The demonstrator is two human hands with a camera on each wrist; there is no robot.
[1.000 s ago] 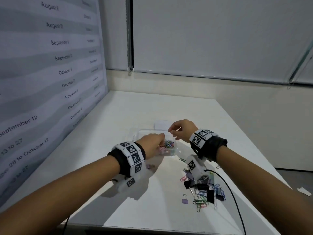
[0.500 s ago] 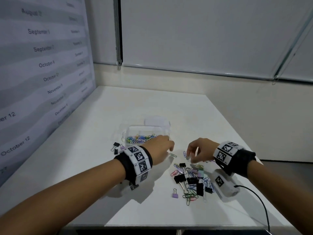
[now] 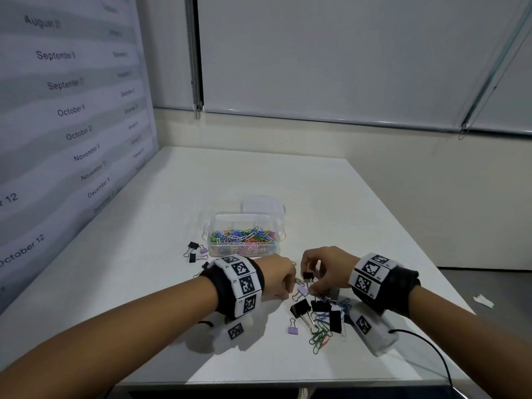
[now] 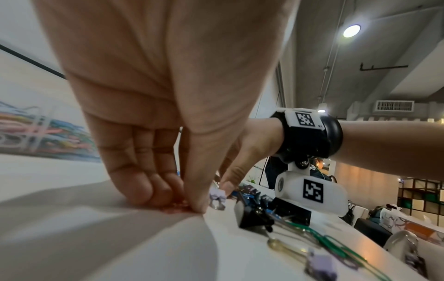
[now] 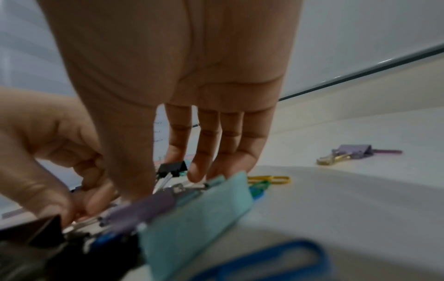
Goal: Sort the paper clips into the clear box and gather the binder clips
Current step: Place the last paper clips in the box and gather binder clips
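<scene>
A clear box (image 3: 244,241) holding several coloured paper clips stands mid-table, its lid (image 3: 261,204) lying behind it. In front of it is a mixed pile (image 3: 318,316) of black, lilac and teal binder clips and loose paper clips. My left hand (image 3: 289,286) is at the pile's far left edge, fingers and thumb pinched on a reddish paper clip (image 4: 176,205) on the table. My right hand (image 3: 309,279) is curled over the pile's top and pinches a small black binder clip (image 3: 308,275), also seen in the right wrist view (image 5: 173,168). Its thumb touches a lilac clip (image 4: 217,195).
Three small binder clips (image 3: 195,252) lie left of the box. The white table (image 3: 201,182) meets a calendar wall (image 3: 72,133) on the left. A lilac binder clip (image 3: 293,329) sits near the pile's front. A black cable (image 3: 426,341) trails off the right front corner.
Both hands have left the clear box and come toward me to the pile. They now pinch clips at its far edge. The head view has tilted down.
</scene>
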